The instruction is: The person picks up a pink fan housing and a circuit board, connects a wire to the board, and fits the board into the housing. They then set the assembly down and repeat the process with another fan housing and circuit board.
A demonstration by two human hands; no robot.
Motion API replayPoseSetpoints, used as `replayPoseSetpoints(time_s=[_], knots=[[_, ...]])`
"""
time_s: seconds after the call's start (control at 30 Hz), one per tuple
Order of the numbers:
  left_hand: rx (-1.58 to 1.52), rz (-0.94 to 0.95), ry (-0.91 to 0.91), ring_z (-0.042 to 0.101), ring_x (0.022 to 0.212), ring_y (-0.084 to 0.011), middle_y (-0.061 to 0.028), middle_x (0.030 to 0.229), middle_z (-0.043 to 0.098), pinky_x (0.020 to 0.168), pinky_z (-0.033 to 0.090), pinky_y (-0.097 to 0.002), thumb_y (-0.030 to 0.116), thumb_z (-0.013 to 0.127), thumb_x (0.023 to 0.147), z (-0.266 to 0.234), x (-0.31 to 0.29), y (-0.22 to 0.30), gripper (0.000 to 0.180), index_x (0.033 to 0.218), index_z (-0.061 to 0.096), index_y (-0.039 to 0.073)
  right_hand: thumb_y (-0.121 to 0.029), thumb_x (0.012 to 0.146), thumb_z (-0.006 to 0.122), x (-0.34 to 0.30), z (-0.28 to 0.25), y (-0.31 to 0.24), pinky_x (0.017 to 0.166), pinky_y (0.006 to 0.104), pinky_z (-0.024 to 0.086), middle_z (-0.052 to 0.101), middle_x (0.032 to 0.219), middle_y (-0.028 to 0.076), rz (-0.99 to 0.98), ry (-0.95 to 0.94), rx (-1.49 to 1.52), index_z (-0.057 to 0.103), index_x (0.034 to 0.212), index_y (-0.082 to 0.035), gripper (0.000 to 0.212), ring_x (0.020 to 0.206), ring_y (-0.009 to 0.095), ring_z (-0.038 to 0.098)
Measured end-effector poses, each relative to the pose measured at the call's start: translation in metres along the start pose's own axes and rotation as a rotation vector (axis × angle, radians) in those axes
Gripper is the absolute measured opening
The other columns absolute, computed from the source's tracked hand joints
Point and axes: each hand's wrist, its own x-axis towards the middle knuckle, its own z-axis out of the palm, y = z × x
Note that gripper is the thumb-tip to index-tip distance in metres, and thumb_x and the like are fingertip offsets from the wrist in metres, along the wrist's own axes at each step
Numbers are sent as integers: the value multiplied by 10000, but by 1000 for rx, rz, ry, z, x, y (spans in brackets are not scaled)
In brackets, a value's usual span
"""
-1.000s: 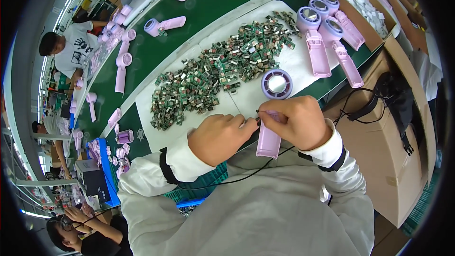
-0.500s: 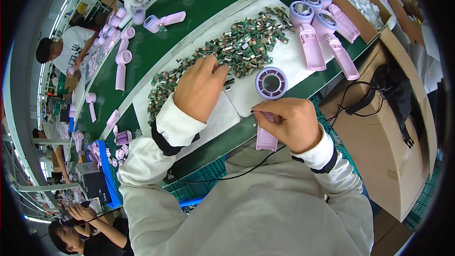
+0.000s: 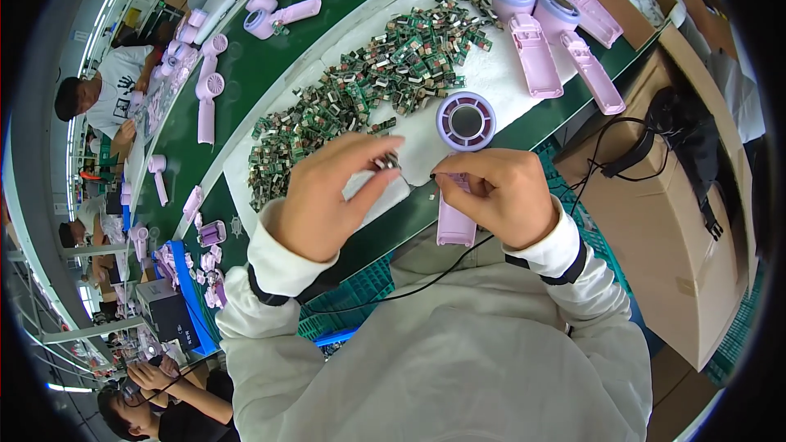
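Our left hand (image 3: 332,188) holds a circuit board (image 3: 386,161) in a part-open grip; our right hand (image 3: 501,196), nearer the pink handheld fan (image 3: 455,229) lying near-to-far on the right, pinches a dark piece (image 3: 433,176) over it.

No readable text here! Pale marks (image 3: 190,336) sit on the black box (image 3: 170,317), too small to make out.

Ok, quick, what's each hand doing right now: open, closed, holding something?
Left hand: holding a small circuit board.
Right hand: pinched closed on a small dark piece, too small to identify.
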Motion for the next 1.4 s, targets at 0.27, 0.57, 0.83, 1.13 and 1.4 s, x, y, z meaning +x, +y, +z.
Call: replayPoseSetpoints(time_s=[0.27,0.57,0.83,1.13,1.4], knots=[[-576,-144,54,698,1017,-197,-130,1137,695,924,581,-336,-118,674,900,22,-28,-12,271,1154,702,-26,-71,831,775,1,-1,-6,465,292,344,526,570,52,3,-25,73,769,908,-35,85,462,123,442],[-880,-159,118,696,1011,-235,-154,1106,683,900,572,-351,-136,612,909,43,-34,-12,266,1150,687,-53,-80,846,772,-4,3,-11,459,267,322,560,586,35,127,-47,198,773,930,-23,102,471,69,423],[-851,-158,87,679,1071,-196,-149,1166,656,947,566,-320,-87,652,957,42,-38,-15,318,1274,633,-67,-71,852,763,-4,3,-12,455,259,323,580,593,38,121,-53,188,773,934,-16,100,468,60,433],[-660,-134,64,686,1040,-187,-146,1175,671,934,559,-303,-71,637,982,39,-35,-7,301,1283,654,-71,-55,838,762,-5,5,-9,461,263,342,597,608,41,51,-35,176,774,937,-19,106,469,78,460],[-783,-82,24,695,1045,-205,-171,1192,679,920,558,-295,-77,627,989,43,-40,-17,328,1315,656,-58,-36,816,791,-3,0,-11,458,270,325,578,598,27,-10,-71,171,779,950,-26,134,471,80,443]])
